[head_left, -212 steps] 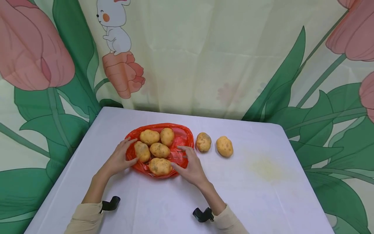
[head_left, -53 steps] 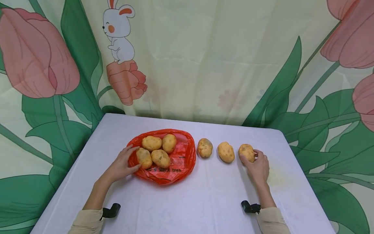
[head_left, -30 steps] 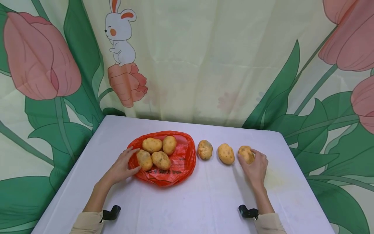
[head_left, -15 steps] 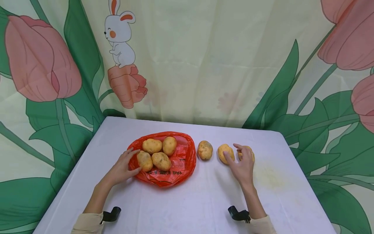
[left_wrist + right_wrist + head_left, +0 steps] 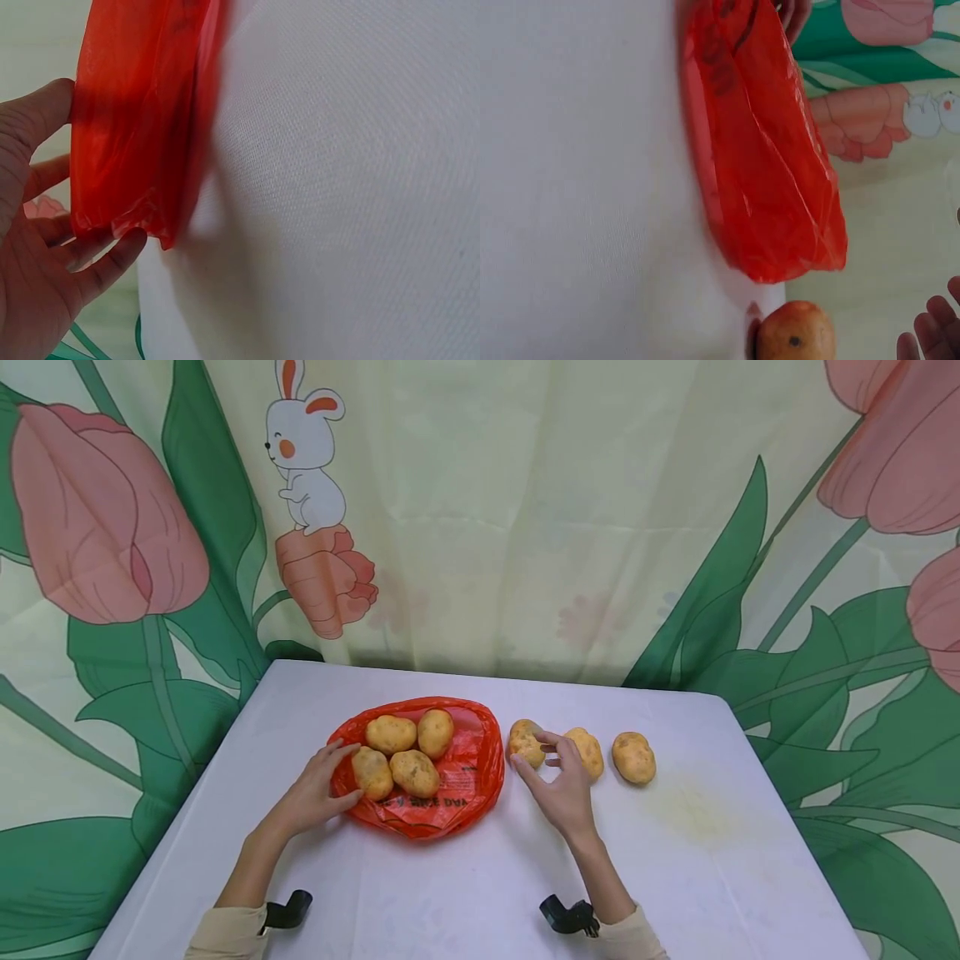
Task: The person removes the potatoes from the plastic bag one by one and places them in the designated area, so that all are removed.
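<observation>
A red plastic bag [image 5: 474,781] stands opened out with its rim rolled down, several potatoes [image 5: 414,773] lying inside at its left. My left hand [image 5: 311,793] touches the bag's left rim, thumb and fingers spread; in the left wrist view the fingers [image 5: 112,266] rest against the red plastic. Three more potatoes form a row right of the bag: a near one [image 5: 525,745], a middle one [image 5: 589,752] and a far-right one [image 5: 633,758]. Over the first two hovers my right hand [image 5: 564,789], fingers apart and holding nothing, partly covering both.
A white cloth covers the table [image 5: 420,893], with a faint yellowish stain [image 5: 693,810] on its right side. Behind it hangs a curtain [image 5: 487,527] printed with tulips and a rabbit. Each wrist wears a small black camera [image 5: 288,910].
One potato has left the bag and become the right end of the row. My right hand has let go of it and moved left towards the bag. The left hand has stayed at the rim.
</observation>
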The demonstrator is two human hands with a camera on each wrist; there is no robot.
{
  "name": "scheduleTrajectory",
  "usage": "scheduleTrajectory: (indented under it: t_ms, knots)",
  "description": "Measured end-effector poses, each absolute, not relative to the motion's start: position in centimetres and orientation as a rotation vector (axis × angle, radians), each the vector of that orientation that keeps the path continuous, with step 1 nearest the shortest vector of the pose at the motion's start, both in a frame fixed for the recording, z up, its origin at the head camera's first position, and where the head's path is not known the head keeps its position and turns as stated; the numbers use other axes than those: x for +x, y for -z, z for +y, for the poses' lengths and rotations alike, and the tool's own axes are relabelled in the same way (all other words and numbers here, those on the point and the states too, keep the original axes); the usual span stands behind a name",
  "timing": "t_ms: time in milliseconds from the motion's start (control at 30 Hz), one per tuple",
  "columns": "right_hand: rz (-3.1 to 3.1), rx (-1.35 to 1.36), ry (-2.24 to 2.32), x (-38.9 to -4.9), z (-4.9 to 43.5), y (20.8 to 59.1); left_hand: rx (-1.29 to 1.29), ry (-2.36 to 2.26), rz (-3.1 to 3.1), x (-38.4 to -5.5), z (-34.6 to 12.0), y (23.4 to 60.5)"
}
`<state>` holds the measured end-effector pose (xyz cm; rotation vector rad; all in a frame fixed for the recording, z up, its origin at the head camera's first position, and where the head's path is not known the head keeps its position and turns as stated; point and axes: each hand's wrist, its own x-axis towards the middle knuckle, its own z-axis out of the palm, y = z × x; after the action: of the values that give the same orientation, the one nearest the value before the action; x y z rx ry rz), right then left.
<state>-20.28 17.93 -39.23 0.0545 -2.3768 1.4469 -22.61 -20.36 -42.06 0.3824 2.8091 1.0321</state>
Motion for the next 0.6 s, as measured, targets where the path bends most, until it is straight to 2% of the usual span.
scheduleTrajectory:
  t_ms: [600]
  knots:
    - [-2.466, 0.345, -1.552, -20.8, 11.9, 39.5, 0.393, -1.018, 2.807, -22.9, -20.4, 42.0]
